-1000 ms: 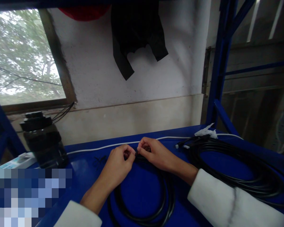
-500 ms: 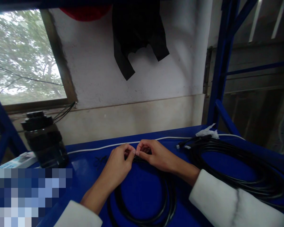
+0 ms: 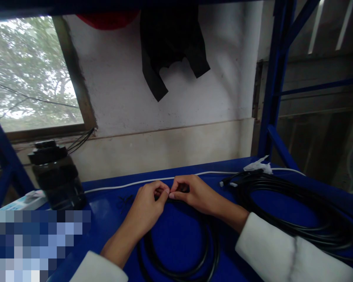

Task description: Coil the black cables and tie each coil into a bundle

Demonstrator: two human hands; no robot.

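Compared with the first frame, your right thumb tip sits a little lower and closer to your left one, and the small dark piece that showed between your fingertips is now covered. The smaller coil of smooth black cable (image 3: 179, 275) remains on the glossy blue tabletop (image 3: 176, 235), directly below and between your hands.

Your left hand (image 3: 148, 205) reaches in over the coil's far left edge, wrist bent, thumb and index finger together. Your right hand (image 3: 195, 194) comes over its far right edge, knuckles arched, thumb and fingertips also together. The two sets of fingertips almost meet at the coil's far side; you can't tell what is pinched between them.

Your thick off-white sleeves (image 3: 267, 244) look soft. Right of the coil lies a larger, looser oval coil of black cable (image 3: 338, 237), with crumpled whitish plastic (image 3: 257, 166) at its far end. Thin dark twisted strips (image 3: 125, 201) lie left of the smaller coil; farther left stands a dark translucent bottle (image 3: 57, 176) with a black lid. A thin white cable (image 3: 129, 184) runs behind the coil.
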